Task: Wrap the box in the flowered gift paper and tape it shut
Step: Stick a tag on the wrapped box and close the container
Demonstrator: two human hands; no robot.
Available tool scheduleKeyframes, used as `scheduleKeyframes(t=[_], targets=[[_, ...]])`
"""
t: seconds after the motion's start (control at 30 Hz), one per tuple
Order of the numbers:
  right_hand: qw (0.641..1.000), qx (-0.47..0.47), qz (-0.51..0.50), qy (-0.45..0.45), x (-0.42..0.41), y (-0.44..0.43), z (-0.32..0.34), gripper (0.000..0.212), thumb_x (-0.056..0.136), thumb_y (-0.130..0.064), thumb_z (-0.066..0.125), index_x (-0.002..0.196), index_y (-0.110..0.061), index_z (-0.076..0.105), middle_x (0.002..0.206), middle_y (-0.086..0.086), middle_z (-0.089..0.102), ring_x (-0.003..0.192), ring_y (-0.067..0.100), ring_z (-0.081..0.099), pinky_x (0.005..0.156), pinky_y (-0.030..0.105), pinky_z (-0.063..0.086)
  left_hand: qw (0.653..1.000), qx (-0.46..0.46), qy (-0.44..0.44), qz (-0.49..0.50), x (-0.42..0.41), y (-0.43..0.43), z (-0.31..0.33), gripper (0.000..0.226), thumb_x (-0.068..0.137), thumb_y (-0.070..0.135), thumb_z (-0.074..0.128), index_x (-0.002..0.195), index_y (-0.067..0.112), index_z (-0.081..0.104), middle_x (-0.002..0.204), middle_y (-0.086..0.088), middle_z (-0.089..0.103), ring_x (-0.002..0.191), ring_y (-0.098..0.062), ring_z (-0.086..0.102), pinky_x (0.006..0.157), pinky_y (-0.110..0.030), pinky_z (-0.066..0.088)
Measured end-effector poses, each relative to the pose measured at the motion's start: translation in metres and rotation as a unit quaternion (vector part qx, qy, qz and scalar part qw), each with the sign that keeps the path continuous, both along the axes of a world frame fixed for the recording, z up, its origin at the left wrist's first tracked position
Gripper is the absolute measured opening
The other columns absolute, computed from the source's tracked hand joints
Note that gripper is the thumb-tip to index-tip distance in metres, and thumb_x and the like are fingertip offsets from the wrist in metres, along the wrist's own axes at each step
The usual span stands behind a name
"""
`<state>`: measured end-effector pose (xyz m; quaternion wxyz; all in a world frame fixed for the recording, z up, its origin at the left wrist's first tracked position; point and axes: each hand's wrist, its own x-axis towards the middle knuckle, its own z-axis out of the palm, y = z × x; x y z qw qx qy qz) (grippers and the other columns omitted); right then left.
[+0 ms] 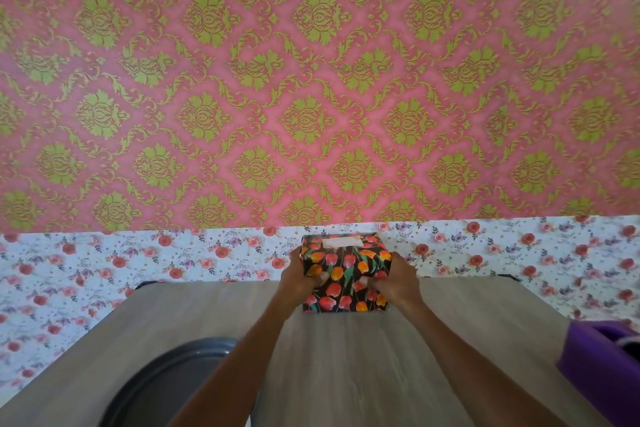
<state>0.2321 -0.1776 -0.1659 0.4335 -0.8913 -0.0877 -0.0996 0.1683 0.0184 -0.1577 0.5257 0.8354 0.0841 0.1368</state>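
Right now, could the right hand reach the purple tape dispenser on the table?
Probably yes, but not yet: the right hand grips the wrapped box. Only bare table lies between it and the tape dispenser.

Wrapped box [346,274] at far middle of table [346,357], close to the far edge. Left hand [298,279] grips its left side, right hand [398,282] its right side, thumbs on the near face. Both forearms run from the near edge up the table's middle. Tray [166,381] near left, partly under the left forearm. Tape dispenser [595,354] at right edge, well apart from the box. Wall [311,80] behind the table.
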Motion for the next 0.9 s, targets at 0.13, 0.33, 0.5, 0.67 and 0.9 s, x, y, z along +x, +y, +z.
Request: scheduleKeyframes(t=[0.13, 0.33, 0.5, 0.67, 0.9], targets=[[1.0, -0.014, 0.0, 0.002, 0.001, 0.0, -0.003, 0.066, 0.064, -0.051, 0.086, 0.113, -0.017, 0.059, 0.104, -0.003, 0.068, 0.1, 0.02, 0.065, 0.083, 0.03, 0.051, 0.999, 0.013, 0.019, 0.025, 0.005, 0.003, 0.004, 0.09, 0.08, 0.023, 0.08, 0.147, 0.01, 0.022, 0.127, -0.006, 0.057, 0.114, -0.022, 0.055, 0.091, -0.033, 0.049], [0.999, -0.025, -0.033, -0.03, -0.031, -0.008, 0.005, 0.092, 0.07, -0.05, 0.083, 0.137, -0.002, 0.042, 0.128, 0.013, 0.057, 0.12, 0.033, 0.054, 0.093, 0.038, 0.047, 0.997, 0.03, 0.058, 0.048, -0.017, 0.004, 0.017, 0.097, 0.081, 0.024, 0.08, 0.151, 0.007, 0.015, 0.15, -0.016, 0.036, 0.137, -0.033, 0.038, 0.098, -0.037, 0.041], [0.992, 0.024, 0.044, -0.118, -0.084, -0.007, 0.02, 0.014, 0.083, -0.02, 0.075, 0.095, -0.013, 0.072, 0.091, -0.002, 0.07, 0.086, 0.011, 0.065, 0.076, 0.024, 0.049, 0.993, 0.11, 0.036, 0.039, -0.071, 0.021, 0.031, 0.034, 0.084, 0.022, 0.075, 0.115, 0.014, 0.064, 0.114, -0.002, 0.064, 0.11, -0.018, 0.059, 0.092, -0.03, 0.048], [0.966, -0.03, 0.228, -0.115, -0.168, 0.025, 0.027, 0.014, 0.083, -0.004, 0.068, 0.088, -0.012, 0.079, 0.087, -0.001, 0.075, 0.075, 0.003, 0.064, 0.072, 0.014, 0.05, 0.987, 0.16, 0.013, 0.008, -0.162, 0.037, 0.026, 0.004, 0.084, 0.019, 0.073, 0.086, 0.022, 0.072, 0.081, 0.013, 0.067, 0.081, -0.004, 0.064, 0.079, -0.013, 0.049], [0.887, -0.248, 0.346, -0.178, -0.242, 0.078, 0.001, 0.044, 0.074, -0.027, 0.079, 0.117, -0.026, 0.069, 0.117, -0.001, 0.067, 0.105, 0.018, 0.061, 0.084, 0.033, 0.052, 0.929, 0.362, 0.075, 0.031, -0.264, 0.064, 0.017, 0.02, 0.092, 0.022, 0.059, 0.107, 0.02, 0.071, 0.106, 0.003, 0.069, 0.097, -0.014, 0.062, 0.087, -0.027, 0.049]])
